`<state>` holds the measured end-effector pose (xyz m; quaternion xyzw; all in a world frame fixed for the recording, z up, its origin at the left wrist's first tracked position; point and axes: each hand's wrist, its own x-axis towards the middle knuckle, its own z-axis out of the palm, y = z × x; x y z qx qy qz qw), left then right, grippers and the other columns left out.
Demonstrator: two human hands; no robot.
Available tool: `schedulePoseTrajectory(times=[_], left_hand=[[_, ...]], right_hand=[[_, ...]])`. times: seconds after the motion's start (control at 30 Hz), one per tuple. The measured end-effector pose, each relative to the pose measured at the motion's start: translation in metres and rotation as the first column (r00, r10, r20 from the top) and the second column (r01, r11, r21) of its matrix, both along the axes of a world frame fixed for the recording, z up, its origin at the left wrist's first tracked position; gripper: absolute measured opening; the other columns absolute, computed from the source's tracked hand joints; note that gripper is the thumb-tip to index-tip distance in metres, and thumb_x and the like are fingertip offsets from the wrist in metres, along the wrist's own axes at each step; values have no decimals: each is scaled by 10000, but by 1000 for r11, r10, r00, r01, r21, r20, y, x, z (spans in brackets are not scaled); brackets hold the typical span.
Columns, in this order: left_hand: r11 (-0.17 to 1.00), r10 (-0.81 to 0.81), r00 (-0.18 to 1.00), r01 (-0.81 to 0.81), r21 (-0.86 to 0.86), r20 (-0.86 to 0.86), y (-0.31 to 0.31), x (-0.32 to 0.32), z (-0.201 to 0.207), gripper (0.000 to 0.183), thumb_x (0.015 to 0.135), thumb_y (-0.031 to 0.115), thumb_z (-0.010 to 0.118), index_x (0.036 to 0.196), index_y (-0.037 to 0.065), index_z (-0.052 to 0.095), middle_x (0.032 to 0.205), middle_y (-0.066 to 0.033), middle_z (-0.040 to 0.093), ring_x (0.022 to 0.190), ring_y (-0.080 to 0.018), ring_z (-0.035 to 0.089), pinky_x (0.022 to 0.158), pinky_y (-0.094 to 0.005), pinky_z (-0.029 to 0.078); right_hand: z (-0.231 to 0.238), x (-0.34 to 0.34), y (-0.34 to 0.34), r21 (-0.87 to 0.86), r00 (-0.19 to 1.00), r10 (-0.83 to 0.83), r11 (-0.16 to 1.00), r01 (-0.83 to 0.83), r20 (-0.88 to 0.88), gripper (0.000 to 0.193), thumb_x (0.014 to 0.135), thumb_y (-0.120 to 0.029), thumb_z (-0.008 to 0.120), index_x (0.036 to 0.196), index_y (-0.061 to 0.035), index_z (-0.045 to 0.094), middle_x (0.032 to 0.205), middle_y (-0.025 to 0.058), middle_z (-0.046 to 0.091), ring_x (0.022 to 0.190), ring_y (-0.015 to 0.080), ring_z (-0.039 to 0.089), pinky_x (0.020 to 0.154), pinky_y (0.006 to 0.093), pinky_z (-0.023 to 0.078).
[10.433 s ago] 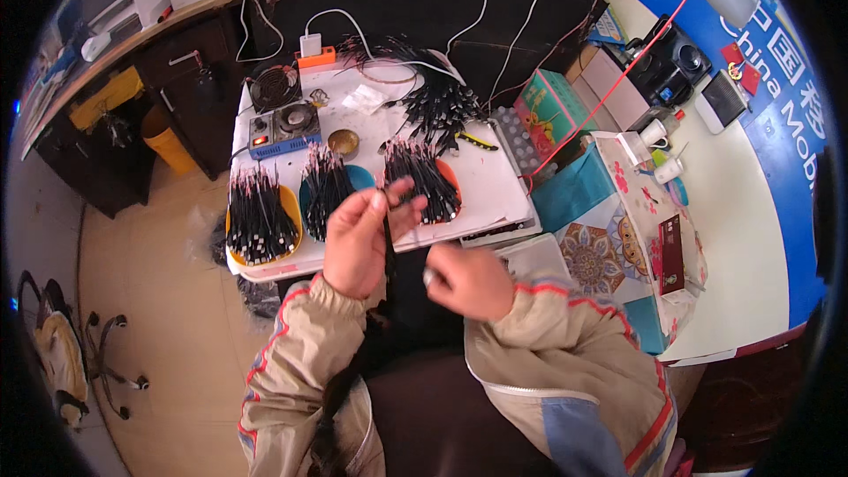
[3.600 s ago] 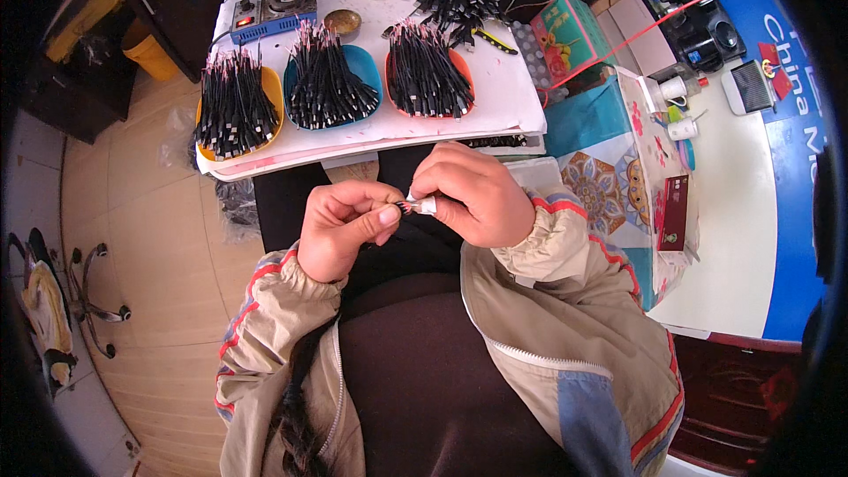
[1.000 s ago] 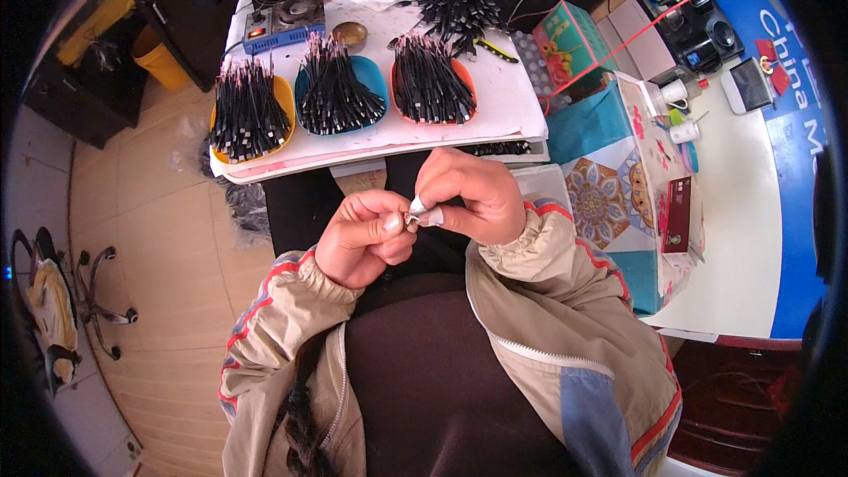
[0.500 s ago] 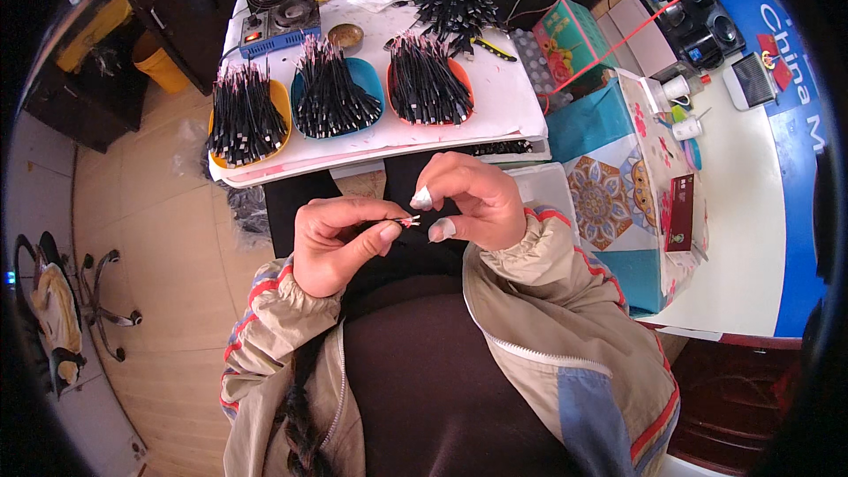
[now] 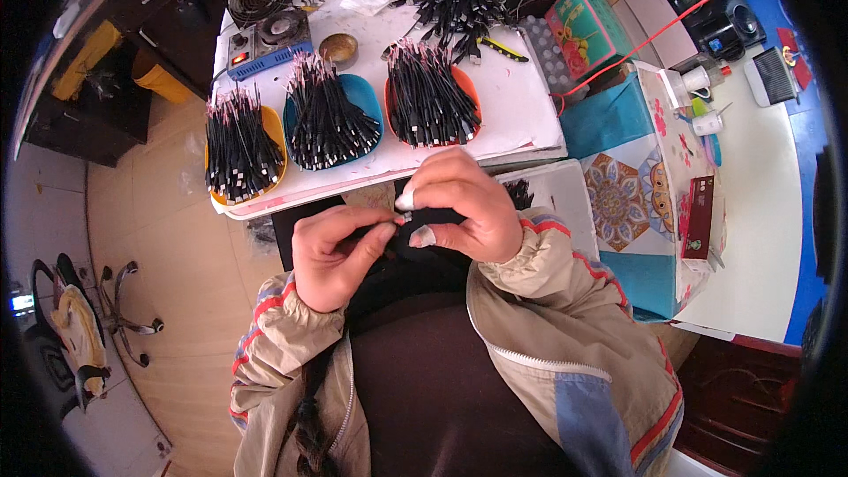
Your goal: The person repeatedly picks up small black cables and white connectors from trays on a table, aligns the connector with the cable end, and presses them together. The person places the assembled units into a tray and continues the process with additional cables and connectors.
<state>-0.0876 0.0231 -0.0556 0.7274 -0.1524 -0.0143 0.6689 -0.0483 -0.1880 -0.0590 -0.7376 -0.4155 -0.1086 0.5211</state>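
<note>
My left hand is closed, pinching a short cable between thumb and forefinger. The cable's bared wire ends poke out past the fingertips, and the rest of it is hidden by the hand. White coverings wrap the thumb and forefinger of my right hand. Its forefinger tip is right at the wire ends, perhaps touching them, while the thumb stays apart below. Beyond my hands, bundles of short black cables with metal plugs and pinkish wire ends fill a yellow tray, a blue tray and an orange tray.
Behind the trays on the white table stand a blue heating device, a small round dish and yellow-black cutters. More black cables lie farther back. Boxes and a white counter flank the right.
My right forefinger has come in to the wire ends held by my left hand, and the thumb has shifted left. The whole view has tilted slightly.
</note>
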Motion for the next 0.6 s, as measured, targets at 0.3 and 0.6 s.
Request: schedulePoseTrajectory(times=[0.3, 0.6], left_hand=[[943, 94, 901, -217, 252, 423, -11, 18, 11, 135, 780, -55, 656, 910, -22, 653, 715, -112, 650, 592, -227, 627, 567, -295, 487], [864, 55, 758, -362, 349, 650, -16, 12, 3, 217, 726, -47, 686, 937, -22, 647, 711, -102, 623, 587, -231, 605, 542, -317, 479]], right_hand=[[15, 16, -7, -125, 951, -165, 971, 203, 260, 344, 608, -101, 812, 920, -128, 668, 1082, 27, 563, 948, 236, 504, 757, 317, 447], [8, 8, 9, -116, 910, -268, 941, 318, 318, 291, 587, -3, 723, 853, -54, 614, 988, 62, 583, 902, 266, 520, 796, 362, 444]])
